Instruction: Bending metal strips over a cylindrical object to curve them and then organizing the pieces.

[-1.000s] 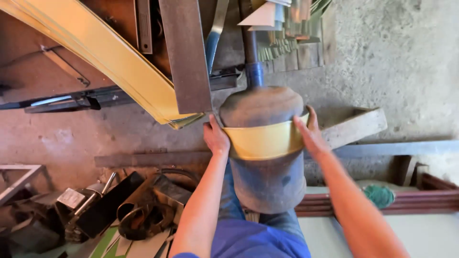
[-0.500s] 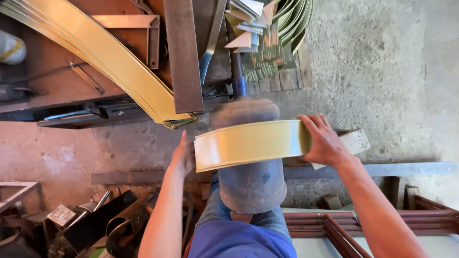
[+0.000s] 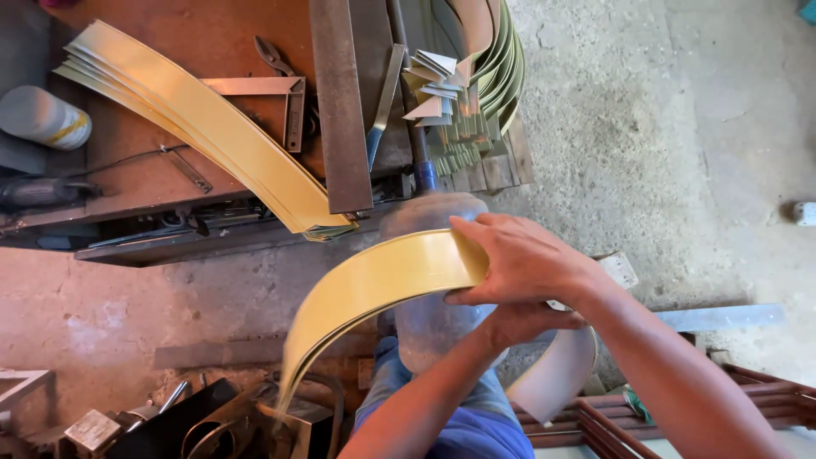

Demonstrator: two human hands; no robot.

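Head view: we look down on our two hands at a grey domed metal form (image 3: 429, 280).
Strip: long yellow bent sheet-metal strip (image 3: 374, 293) lies over the form, its long axis running from the grip toward 8 o'clock.
Right hand (image 3: 523, 263): nearer, closed flat over the strip's upper end.
Left hand (image 3: 523, 323): beneath it, mostly covered; we cannot tell its grip.
Hidden: strip's lower end blurs among dark scrap.

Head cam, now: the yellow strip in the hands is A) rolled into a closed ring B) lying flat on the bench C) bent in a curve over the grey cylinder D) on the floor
C: the yellow strip arcs over the grey cylinder, with the right hand pressing its end.
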